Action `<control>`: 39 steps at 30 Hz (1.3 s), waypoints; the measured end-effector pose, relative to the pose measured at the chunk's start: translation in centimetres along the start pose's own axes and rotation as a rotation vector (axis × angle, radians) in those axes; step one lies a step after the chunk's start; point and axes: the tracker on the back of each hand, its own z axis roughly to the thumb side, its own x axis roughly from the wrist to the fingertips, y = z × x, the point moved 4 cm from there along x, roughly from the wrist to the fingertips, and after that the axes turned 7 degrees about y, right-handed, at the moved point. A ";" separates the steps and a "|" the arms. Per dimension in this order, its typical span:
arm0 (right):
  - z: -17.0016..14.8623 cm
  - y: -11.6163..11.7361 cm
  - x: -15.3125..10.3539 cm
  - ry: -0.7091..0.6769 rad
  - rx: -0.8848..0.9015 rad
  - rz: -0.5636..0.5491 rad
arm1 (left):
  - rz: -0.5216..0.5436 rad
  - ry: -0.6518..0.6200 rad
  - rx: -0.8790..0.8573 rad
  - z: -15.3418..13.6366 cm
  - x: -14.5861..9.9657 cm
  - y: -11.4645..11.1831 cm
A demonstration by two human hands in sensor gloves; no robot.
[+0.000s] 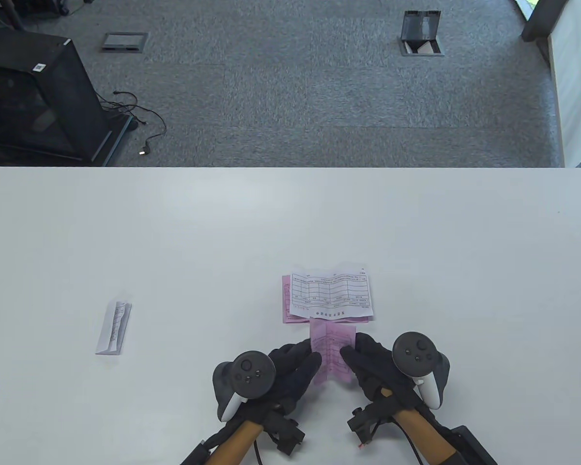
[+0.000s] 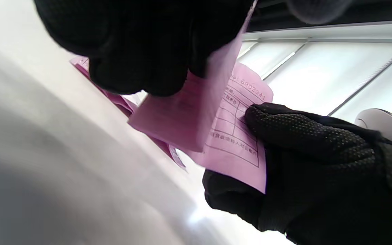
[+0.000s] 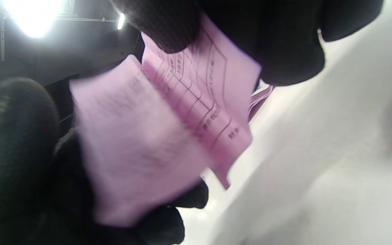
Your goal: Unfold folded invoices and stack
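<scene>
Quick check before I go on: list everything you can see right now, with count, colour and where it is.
Pink invoice: 1, pink, partly unfolded, held between both hands just in front of the stack.
Stack: 1, white printed sheet on top of pink sheets, table centre-right.
Folded invoice: 1, white, lying alone on the table's left side.
Table: 1, white.
Black cabinet: 1, on the grey carpet, far left, cables beside it.
Floor boxes: 2, grey, in the carpet; the right one open.
Left hand: black glove, grip on the pink invoice's left edge.
Right hand: black glove, grip on its right edge.
</scene>
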 end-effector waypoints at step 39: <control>-0.6 -0.5 1.5 0.045 -0.865 -0.137 | 0.032 0.335 0.925 -0.3 1.8 -1.3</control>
